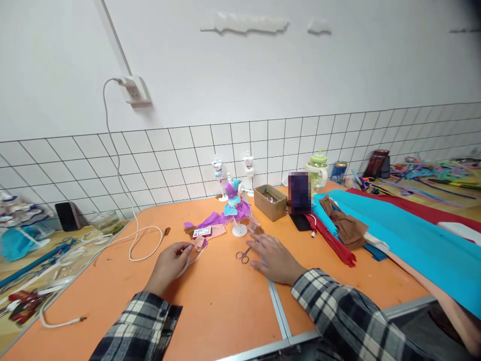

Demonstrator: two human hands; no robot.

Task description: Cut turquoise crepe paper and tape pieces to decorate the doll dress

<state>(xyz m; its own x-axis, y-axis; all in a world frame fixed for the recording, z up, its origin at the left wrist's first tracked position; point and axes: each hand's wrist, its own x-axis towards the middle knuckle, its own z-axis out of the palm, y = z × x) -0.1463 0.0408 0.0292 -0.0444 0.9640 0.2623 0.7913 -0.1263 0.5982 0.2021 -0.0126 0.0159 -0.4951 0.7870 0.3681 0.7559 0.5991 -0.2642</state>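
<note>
My left hand [173, 264] is closed in a pinch on a small ruffled peach-and-purple piece [199, 244] that looks like crepe paper. A thin white strip [197, 257] trails beside its fingers. Fingers apart, my right hand [273, 258] is over the table, its fingertips beside small scissors [243, 256] and near brown and peach scraps [254, 226]. Behind the hands stands a mini dress form [233, 203] in a purple and light-blue ruffled dress on a white round base. A small red-and-white box [202, 232] lies on peach material to its left.
Two white mini dress forms [248, 165] stand at the wall, beside an open cardboard box [270, 203]. Blue sheets [398, 225], a brown crumpled piece [347, 225] and a red roll [334, 245] lie right. A white cable [137, 245] loops at left.
</note>
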